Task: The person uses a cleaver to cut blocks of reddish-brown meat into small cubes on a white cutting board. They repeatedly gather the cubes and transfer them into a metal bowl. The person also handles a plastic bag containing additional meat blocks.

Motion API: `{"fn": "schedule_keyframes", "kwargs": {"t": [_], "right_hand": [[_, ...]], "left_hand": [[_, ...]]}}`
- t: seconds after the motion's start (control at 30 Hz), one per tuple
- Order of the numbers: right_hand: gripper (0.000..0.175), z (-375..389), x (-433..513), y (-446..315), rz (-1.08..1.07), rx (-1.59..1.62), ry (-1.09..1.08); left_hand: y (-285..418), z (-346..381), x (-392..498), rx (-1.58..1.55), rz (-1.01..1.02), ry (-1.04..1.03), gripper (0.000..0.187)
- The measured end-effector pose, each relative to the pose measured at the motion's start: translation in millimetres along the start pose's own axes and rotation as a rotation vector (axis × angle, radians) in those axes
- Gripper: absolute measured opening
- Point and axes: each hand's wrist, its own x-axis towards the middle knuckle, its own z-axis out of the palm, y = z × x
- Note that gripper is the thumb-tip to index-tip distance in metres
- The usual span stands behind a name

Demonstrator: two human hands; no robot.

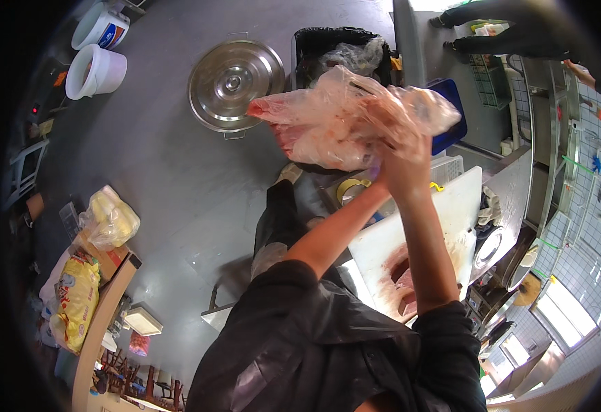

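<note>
Both my hands are raised together at the gathered side of a clear plastic bag with reddish stains. Pink-red matter, apparently raw meat, shows through at its left end. My right hand grips the bunched plastic. My left hand is against the bag's underside, partly hidden behind the right, so its fingers do not show. Beyond the bag stands a bin lined with black plastic, with crumpled clear plastic in it. A white cutting board to the right bears pieces of raw meat and red stains.
A large round steel lid with side handles lies left of the bin. A blue container stands behind the bag. White buckets are at the upper left. Another person stands at the upper right. Yellow tape lies beside the board.
</note>
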Motion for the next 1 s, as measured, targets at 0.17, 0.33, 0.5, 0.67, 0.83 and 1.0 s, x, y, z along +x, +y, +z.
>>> {"fn": "schedule_keyframes", "kwargs": {"t": [0.17, 0.33, 0.5, 0.67, 0.83, 1.0], "right_hand": [[0.054, 0, 42, -1, 0.162, -0.234, -0.178], [0.08, -38, 46, -23, 0.072, -0.445, -0.152], [0.063, -136, 4, -56, 0.065, -0.374, 0.082], [0.051, -215, -93, -65, 0.293, -0.337, 0.352], [0.044, -256, -203, -59, 0.466, -0.215, 0.563], [0.041, -285, -297, -46, 0.488, -0.138, 0.658]], "left_hand": [[53, 56, 10, 0.086, 0.032, -0.528, 0.06], [64, 103, 3, 0.272, 0.112, -0.768, 0.072], [34, 121, -7, 0.02, 0.146, -0.842, 0.068], [42, 138, -5, 0.413, 0.112, -0.91, 0.079], [54, 128, -12, 0.362, 0.009, -0.756, 0.072], [45, 121, -39, 0.289, 0.006, -0.628, 0.065]]}}
